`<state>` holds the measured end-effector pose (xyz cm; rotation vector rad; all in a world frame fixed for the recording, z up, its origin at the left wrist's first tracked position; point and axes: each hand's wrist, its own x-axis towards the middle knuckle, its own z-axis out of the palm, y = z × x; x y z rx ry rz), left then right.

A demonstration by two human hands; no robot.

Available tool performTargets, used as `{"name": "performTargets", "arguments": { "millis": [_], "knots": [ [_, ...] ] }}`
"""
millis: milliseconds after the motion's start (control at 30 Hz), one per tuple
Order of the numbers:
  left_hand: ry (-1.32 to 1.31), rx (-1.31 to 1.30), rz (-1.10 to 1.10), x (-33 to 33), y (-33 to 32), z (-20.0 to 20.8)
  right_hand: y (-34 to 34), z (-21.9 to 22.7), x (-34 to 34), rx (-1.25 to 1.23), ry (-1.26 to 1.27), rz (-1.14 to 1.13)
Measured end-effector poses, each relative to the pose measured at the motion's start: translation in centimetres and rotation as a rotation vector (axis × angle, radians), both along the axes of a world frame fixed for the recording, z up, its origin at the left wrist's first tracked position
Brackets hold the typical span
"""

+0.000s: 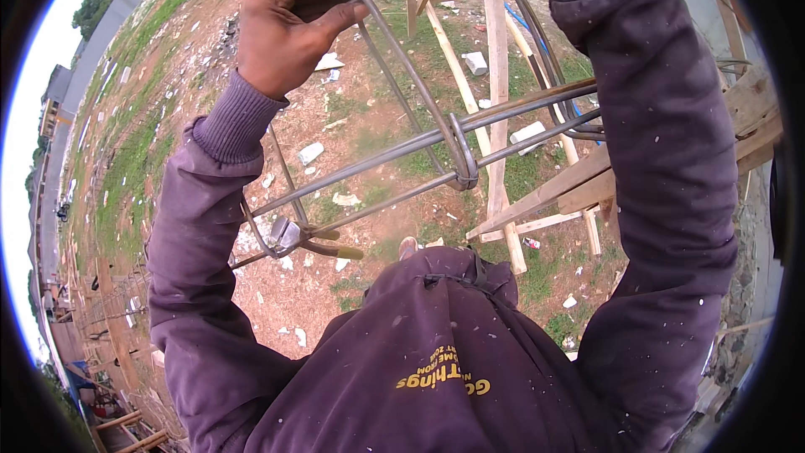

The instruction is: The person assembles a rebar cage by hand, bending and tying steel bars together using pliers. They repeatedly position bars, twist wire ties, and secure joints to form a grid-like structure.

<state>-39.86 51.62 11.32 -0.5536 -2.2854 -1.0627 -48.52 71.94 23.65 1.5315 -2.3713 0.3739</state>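
Observation:
My left hand (289, 29) is closed at the upper left, thumb and fingers pinching the bent corner of a steel rebar stirrup (411, 67). That stirrup slants down across long straight rebars (369, 159) and loops around them near the middle. Beyond the upper edge my right hand is out of sight; only its purple sleeve (662, 109) shows, reaching up over the bars. A pair of pincers (287, 235) with yellowish handles hangs on the bars at the lower left, below my left forearm. More bent stirrups (545, 59) are gathered on the bars near my right sleeve.
Wooden posts (496, 75) and planks (553, 193) stand under and beside the bars on the right. The ground (327, 193) is reddish soil with grass and scattered white litter. Timber frames (130, 428) lie at the far lower left, and a grey road runs along the left.

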Motion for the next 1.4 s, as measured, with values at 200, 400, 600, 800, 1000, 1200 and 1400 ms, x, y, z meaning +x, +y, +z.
{"name": "performTargets", "arguments": {
  "millis": [200, 400, 600, 800, 1000, 1200, 1400],
  "knots": [
    [-0.069, -0.021, 0.015, 1.3, -1.5, 0.4, 2.4, -3.3, 7.1, 0.503, -0.025, -0.077],
    [-0.058, 0.007, -0.019, 0.0, -0.5, 0.6, 1.8, -11.7, 3.1, 0.065, 0.143, -0.052],
    [-0.05, 0.008, -0.01, 0.0, -0.7, 0.1, 0.3, -12.5, 3.5, -0.04, -0.064, -0.107],
    [-0.084, 0.0, -0.027, -0.3, -1.3, -0.1, -0.2, -12.3, 3.0, 0.119, 0.033, -0.116],
    [-0.074, -0.01, -0.068, 0.0, -1.0, -0.3, 1.4, -10.3, 3.8, 0.267, -0.052, 0.015],
    [0.049, -0.033, -0.072, -0.4, -0.1, -0.6, 3.8, -4.6, 4.9, 0.352, 0.246, 0.047],
    [0.029, -0.098, -0.025, 0.8, -0.9, -0.9, 0.5, 0.5, 9.8, 0.684, 0.426, 0.092]
  ]
}}
